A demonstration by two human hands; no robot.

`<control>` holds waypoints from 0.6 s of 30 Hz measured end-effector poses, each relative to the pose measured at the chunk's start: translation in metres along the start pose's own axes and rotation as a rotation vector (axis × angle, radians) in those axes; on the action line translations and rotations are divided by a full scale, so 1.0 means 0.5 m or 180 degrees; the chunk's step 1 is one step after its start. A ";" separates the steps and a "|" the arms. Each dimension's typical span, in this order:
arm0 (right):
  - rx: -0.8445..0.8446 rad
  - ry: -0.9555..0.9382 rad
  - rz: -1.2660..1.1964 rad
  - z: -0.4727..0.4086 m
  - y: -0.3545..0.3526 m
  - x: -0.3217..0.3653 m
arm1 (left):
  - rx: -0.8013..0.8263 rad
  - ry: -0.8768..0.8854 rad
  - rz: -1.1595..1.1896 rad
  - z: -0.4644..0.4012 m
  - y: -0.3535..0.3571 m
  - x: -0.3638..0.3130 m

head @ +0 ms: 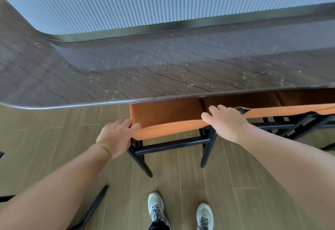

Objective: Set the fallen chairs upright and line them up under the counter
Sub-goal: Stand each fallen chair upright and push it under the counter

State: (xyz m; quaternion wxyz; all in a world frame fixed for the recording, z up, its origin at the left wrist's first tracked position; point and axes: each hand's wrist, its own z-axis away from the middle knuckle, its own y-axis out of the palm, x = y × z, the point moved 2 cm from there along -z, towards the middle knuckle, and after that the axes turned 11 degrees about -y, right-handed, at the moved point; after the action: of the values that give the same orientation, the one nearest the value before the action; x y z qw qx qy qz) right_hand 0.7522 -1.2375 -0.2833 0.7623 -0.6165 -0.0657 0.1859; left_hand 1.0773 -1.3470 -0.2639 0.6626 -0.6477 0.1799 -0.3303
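— Black metal at the far left first: what is that thin piece low on the floor?

— A slanted black chair leg [96, 204] lying near the left forearm; the piece it belongs to is cut off by the edge, so I cannot tell how that one lies.

— And the left hand [116, 135]?

— Its fingers curl over the left end of the backrest of the orange chair [168, 121], gripping the padded top edge, thumb side toward the floor.

— Where does that chair stand?

— Upright on its black legs on the wood-look floor [54, 121], seat tucked beneath the brown marble counter [145, 70], backrest just near of the counter's edge, between the two hands.

— The right hand [224, 121]?

— Fingers wrapped over the backrest's right end, holding it too.

— Further right?

— A second orange chair [290, 109] just beside the first, also upright and under the counter. Near, grey sneakers [181, 209] point at the chair.
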 end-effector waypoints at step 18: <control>-0.0505 0.0142 -0.0153 -0.154 -0.060 0.059 | -0.0212 0.0318 -0.0156 -0.120 -0.002 0.231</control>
State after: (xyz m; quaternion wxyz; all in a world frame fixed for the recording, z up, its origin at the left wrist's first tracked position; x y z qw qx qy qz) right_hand 0.8106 -1.3023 -0.2759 0.7166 -0.6772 -0.0781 0.1480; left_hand 1.1201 -1.4685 -0.2470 0.6225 -0.6563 0.2077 -0.3722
